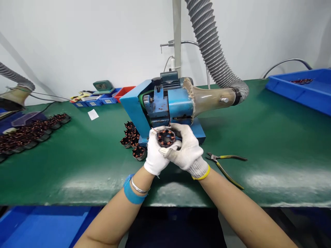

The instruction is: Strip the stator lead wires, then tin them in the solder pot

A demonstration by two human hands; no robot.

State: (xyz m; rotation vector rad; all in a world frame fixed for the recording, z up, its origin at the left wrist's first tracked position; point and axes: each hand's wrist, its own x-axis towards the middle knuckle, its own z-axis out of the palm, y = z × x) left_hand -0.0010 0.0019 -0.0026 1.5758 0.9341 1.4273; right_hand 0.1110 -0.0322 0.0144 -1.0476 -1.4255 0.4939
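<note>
Our white-gloved left hand [155, 155] and white-gloved right hand [188, 148] hold fingers curled round a black-and-copper wound ring [161, 138], six o'clock of the blue metal machine [179, 102]! It's unfinished, we judge; similar copper-wound rings [134, 140] sit at nine o'clock, done or not, we can't tell.

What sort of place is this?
Probably a factory or workshop: there's a blue bench machine with a fat ribbed hose, many alike copper-wound rings on the green worktop, and pliers nearby.
</note>
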